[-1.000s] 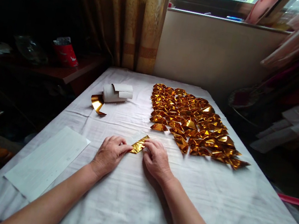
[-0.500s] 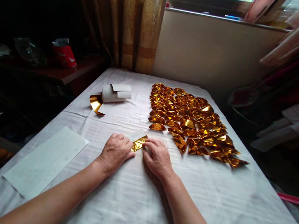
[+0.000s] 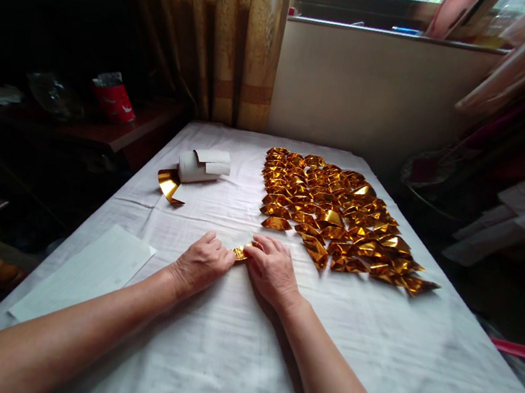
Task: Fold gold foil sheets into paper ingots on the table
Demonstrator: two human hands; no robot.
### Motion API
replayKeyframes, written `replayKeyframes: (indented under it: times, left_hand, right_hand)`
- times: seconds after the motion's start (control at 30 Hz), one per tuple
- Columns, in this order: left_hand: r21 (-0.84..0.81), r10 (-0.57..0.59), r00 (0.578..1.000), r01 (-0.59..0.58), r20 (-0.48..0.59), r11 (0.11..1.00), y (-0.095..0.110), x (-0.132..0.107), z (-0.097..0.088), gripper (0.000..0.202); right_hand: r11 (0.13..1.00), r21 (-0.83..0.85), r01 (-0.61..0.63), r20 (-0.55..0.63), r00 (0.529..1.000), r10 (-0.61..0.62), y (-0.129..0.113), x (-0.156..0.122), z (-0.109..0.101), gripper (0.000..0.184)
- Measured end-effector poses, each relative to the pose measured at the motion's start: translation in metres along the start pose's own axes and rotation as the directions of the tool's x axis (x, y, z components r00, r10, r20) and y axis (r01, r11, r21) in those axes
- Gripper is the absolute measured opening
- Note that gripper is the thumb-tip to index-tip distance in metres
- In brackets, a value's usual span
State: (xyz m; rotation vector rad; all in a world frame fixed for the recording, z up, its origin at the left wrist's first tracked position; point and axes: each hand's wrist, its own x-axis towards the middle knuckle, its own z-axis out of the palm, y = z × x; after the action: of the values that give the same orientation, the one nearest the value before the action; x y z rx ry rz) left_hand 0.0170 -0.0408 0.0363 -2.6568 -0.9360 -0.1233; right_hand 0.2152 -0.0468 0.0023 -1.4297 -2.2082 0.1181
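Note:
Between my two hands, low over the white cloth, is a small piece of gold foil paper point(image 3: 240, 253), mostly covered by fingers. My left hand point(image 3: 204, 261) is closed on its left end, fingers curled and thumb pressed in. At the other end my right hand point(image 3: 274, 268) pinches it, thumb and fingers bent over the foil. Just beyond my right hand lie rows of folded gold foil pieces point(image 3: 332, 217), shaped like small ingots with pointed ends.
A white paper roll point(image 3: 204, 167) and a curled gold foil strip point(image 3: 169, 185) lie at the back left of the cloth-covered table point(image 3: 397, 356). A pale paper sheet point(image 3: 86, 274) rests near my left forearm. A red container point(image 3: 114, 98) stands on a dark side table.
The gold foil between my hands shows as a narrower strip than before. My right thumb and fingers have shifted left over it, and my left fingers have curled tighter.

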Motion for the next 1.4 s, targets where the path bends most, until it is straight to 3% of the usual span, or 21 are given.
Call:
replayKeyframes:
  times: [0.17,0.3,0.47,0.6,0.87,1.17,1.4]
  left_hand:
    - [-0.056,-0.007,1.000,0.006,-0.015,0.998,-0.009,-0.018,-0.004,0.022]
    - [-0.181,-0.138,0.988,0.124,-0.065,0.976,0.000,-0.031,-0.002,0.013]
    - [-0.230,-0.409,0.912,0.406,0.035,0.885,0.020,-0.024,0.001,0.019]
    - [-0.138,-0.510,0.855,0.519,0.095,0.844,0.026,-0.009,0.000,0.021]
    - [-0.110,-0.539,0.837,0.546,0.092,0.830,0.031,-0.006,0.003,0.029]
    - [-0.080,-0.535,0.842,0.539,0.067,0.838,0.031,-0.006,0.006,0.037]
    - [-0.107,-0.537,0.837,0.546,0.099,0.831,0.032,-0.007,0.007,0.039]
  right_hand:
    - [0.998,-0.010,0.070,0.019,0.997,-0.070,0.005,-0.005,-0.006,0.014]
    - [0.984,0.059,0.170,0.090,0.981,-0.175,0.002,-0.014,-0.011,0.015]
    - [0.970,0.138,0.199,0.091,0.973,-0.213,0.006,-0.019,-0.013,0.017]
    - [0.959,0.171,0.225,0.070,0.968,-0.239,0.012,-0.019,-0.015,0.016]
    - [0.956,0.201,0.214,0.027,0.974,-0.224,0.016,-0.017,-0.009,0.017]
    - [0.981,0.192,0.021,-0.019,1.000,-0.018,0.005,-0.009,0.000,0.015]
    - [0.980,0.193,-0.043,-0.026,0.998,0.049,-0.001,-0.010,0.003,0.009]
